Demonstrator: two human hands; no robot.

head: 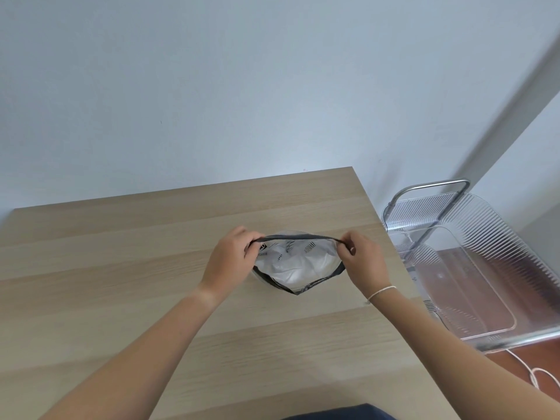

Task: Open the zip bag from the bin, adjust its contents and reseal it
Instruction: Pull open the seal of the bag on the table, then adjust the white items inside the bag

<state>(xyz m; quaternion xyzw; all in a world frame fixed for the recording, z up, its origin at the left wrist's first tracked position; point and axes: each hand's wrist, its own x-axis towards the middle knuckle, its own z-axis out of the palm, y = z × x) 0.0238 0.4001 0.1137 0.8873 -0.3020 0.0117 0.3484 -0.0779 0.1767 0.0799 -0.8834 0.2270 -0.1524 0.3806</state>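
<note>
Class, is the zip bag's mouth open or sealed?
Open: both hands pull the zip bag's dark rim apart, showing white contents inside.

A pale wooden table [121, 283] is set against a plain white wall [212, 86]; a white cord [536, 374] is seen coiled on the reddish floor [515, 368].

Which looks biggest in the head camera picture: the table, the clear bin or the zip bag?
1. Wooden table, by far the largest.
2. Clear plastic bin.
3. Zip bag, smallest, with a hand pinching each end of its dark rim.
The bin runs off the picture's edge, so it may be larger than it looks.
</note>
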